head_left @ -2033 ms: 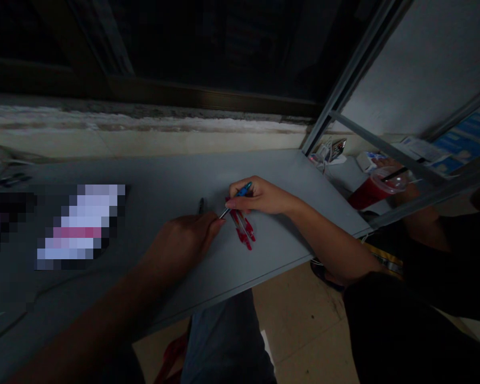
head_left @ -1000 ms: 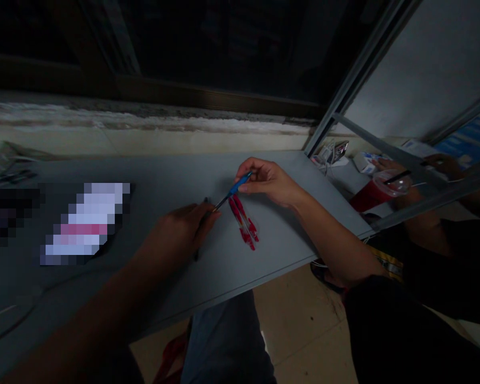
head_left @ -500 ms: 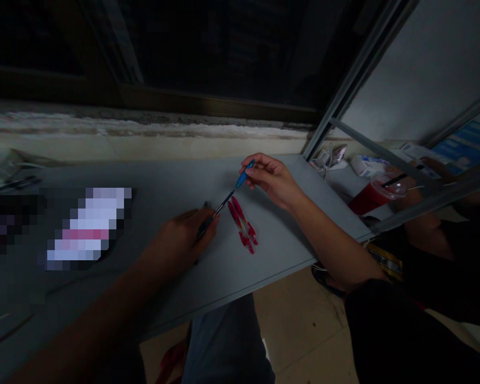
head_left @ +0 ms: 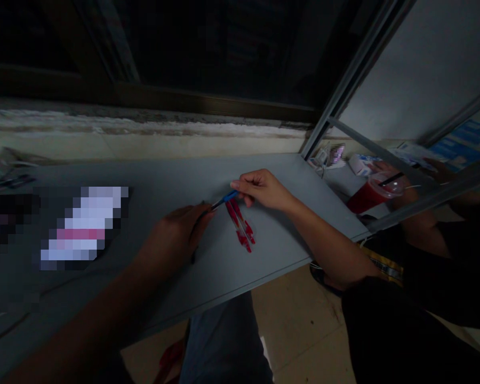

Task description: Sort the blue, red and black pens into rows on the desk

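Observation:
My left hand (head_left: 178, 229) is closed on the dark, partly clear barrel of a pen (head_left: 217, 204), just above the desk. My right hand (head_left: 262, 189) pinches the pen's blue end piece (head_left: 229, 196) between thumb and fingers. Blue piece and barrel lie in one slanting line; whether they are joined, I cannot tell. Two red pens (head_left: 240, 226) rest side by side on the desk below my right hand. A dark thin tip (head_left: 192, 256) shows under my left hand, the rest of it hidden.
A grey desk (head_left: 280, 234) runs under a dark window. On the left lies a device with a blurred bright screen (head_left: 84, 226). Beyond a metal frame (head_left: 368, 141) on the right are a cup of red drink (head_left: 366, 193), small boxes and another person's arm (head_left: 418, 213).
My right hand has moved left and down with the blue piece, closer to my left hand. Less of the pen shows between the hands, and the blue piece lies flatter.

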Motion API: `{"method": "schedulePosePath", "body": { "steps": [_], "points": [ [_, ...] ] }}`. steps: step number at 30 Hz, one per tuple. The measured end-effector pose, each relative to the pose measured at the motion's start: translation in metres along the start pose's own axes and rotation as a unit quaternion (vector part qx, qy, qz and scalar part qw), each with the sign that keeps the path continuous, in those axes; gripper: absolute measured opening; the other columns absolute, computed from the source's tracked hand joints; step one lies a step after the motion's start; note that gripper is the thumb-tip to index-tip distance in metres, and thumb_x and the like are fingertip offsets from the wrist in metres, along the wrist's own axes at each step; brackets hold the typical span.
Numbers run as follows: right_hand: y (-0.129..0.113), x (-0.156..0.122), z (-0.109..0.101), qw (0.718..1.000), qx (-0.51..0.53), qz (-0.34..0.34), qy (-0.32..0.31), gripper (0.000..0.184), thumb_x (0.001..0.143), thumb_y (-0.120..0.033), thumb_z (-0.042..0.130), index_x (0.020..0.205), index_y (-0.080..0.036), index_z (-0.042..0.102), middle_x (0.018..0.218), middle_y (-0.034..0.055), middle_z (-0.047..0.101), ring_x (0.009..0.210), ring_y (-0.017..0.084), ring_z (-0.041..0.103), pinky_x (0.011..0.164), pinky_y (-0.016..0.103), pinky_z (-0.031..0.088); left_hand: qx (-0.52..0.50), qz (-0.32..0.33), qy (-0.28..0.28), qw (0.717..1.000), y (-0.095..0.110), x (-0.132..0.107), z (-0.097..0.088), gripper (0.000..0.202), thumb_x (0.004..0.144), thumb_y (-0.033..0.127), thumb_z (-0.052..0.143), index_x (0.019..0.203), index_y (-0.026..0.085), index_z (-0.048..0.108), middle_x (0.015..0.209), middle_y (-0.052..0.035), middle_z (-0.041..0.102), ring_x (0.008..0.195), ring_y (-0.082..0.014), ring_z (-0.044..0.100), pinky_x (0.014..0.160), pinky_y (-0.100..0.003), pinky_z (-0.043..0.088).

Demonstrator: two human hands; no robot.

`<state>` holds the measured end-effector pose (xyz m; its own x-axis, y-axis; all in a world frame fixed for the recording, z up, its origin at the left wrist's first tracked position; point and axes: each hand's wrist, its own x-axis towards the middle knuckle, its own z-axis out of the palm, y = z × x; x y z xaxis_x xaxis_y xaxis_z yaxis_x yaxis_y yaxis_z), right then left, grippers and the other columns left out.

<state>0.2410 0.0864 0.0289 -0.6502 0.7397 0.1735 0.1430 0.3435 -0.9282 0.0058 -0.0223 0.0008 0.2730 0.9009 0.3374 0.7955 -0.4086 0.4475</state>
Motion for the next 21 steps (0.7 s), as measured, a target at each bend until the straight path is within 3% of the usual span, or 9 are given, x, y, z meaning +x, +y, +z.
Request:
{"method": "schedulePosePath", "body": {
  "steps": [3, 5, 8, 12, 15, 17, 21],
  "points": [
    [-0.0013, 0.0003, -0.0032, 0.999, 0.040, -0.020, -0.004, 0.050, 0.080, -0.061, 0.083, 0.096, -0.018, 0.066, 0.072, -0.0028, 0.069, 0.058, 0.007, 0.058, 0.057, 0.020, 0.048, 0.004, -0.005, 0.001, 1.000, -0.0006, 0.0003, 0.0002, 0.053, 0.108, 0.053, 0.034, 0.120, 0.019, 0.072, 0.109, -0.0129, 0.080, 0.091, -0.0275, 0.077, 0.086, -0.039, 0.060],
    [-0.0008, 0.0000, -0.0038, 0.999, 0.025, -0.001, -0.021, 0.048, 0.082, -0.061, 0.081, 0.087, -0.016, 0.066, 0.069, -0.0016, 0.068, 0.056, 0.007, 0.057, 0.056, 0.021, 0.048, 0.003, 0.001, 0.002, 1.000, -0.0016, 0.0004, 0.0007, 0.051, 0.108, 0.052, 0.035, 0.119, 0.019, 0.072, 0.109, -0.0126, 0.080, 0.092, -0.0275, 0.077, 0.086, -0.039, 0.060],
    [0.0011, -0.0005, -0.0022, 0.998, -0.007, 0.042, -0.039, 0.053, 0.095, -0.064, 0.064, 0.076, -0.015, 0.064, 0.057, -0.0007, 0.062, 0.048, 0.007, 0.052, 0.049, 0.021, 0.043, 0.005, 0.015, 0.006, 1.000, -0.0032, 0.0005, 0.0015, 0.052, 0.108, 0.053, 0.036, 0.118, 0.019, 0.073, 0.110, -0.0132, 0.081, 0.094, -0.0285, 0.077, 0.087, -0.040, 0.060],
    [0.0012, -0.0005, 0.0001, 0.998, 0.054, 0.000, -0.044, 0.048, 0.078, -0.054, 0.087, 0.100, -0.017, 0.065, 0.077, -0.0002, 0.072, 0.060, 0.009, 0.061, 0.056, 0.020, 0.049, 0.016, 0.004, 0.017, 1.000, -0.0030, 0.0006, 0.0003, 0.052, 0.109, 0.052, 0.035, 0.121, 0.018, 0.073, 0.110, -0.0132, 0.081, 0.093, -0.0277, 0.077, 0.088, -0.039, 0.060],
    [-0.0001, -0.0012, 0.0000, 0.999, 0.021, 0.021, -0.041, 0.045, 0.090, -0.058, 0.074, 0.080, -0.016, 0.062, 0.063, -0.0009, 0.064, 0.054, 0.007, 0.055, 0.053, 0.020, 0.045, 0.020, 0.011, 0.018, 1.000, -0.0014, 0.0009, -0.0006, 0.053, 0.109, 0.051, 0.035, 0.119, 0.017, 0.074, 0.112, -0.0144, 0.080, 0.094, -0.0290, 0.077, 0.089, -0.041, 0.060],
    [-0.0008, -0.0015, -0.0004, 0.999, 0.002, 0.024, -0.035, 0.048, 0.095, -0.061, 0.066, 0.079, -0.016, 0.062, 0.058, -0.0020, 0.061, 0.051, 0.007, 0.052, 0.051, 0.020, 0.043, 0.020, 0.020, 0.012, 1.000, -0.0008, 0.0009, -0.0006, 0.052, 0.109, 0.051, 0.036, 0.118, 0.017, 0.074, 0.111, -0.0141, 0.080, 0.094, -0.0295, 0.077, 0.088, -0.041, 0.060],
    [-0.0013, -0.0015, -0.0014, 0.999, 0.038, -0.021, -0.032, 0.048, 0.076, -0.056, 0.088, 0.094, -0.018, 0.064, 0.073, -0.0025, 0.068, 0.059, 0.008, 0.057, 0.055, 0.020, 0.045, 0.025, 0.009, 0.023, 0.999, -0.0014, 0.0007, 0.0000, 0.053, 0.109, 0.051, 0.035, 0.120, 0.016, 0.074, 0.105, -0.0134, 0.080, 0.091, -0.0291, 0.076, 0.086, -0.041, 0.060]
  ]
}}
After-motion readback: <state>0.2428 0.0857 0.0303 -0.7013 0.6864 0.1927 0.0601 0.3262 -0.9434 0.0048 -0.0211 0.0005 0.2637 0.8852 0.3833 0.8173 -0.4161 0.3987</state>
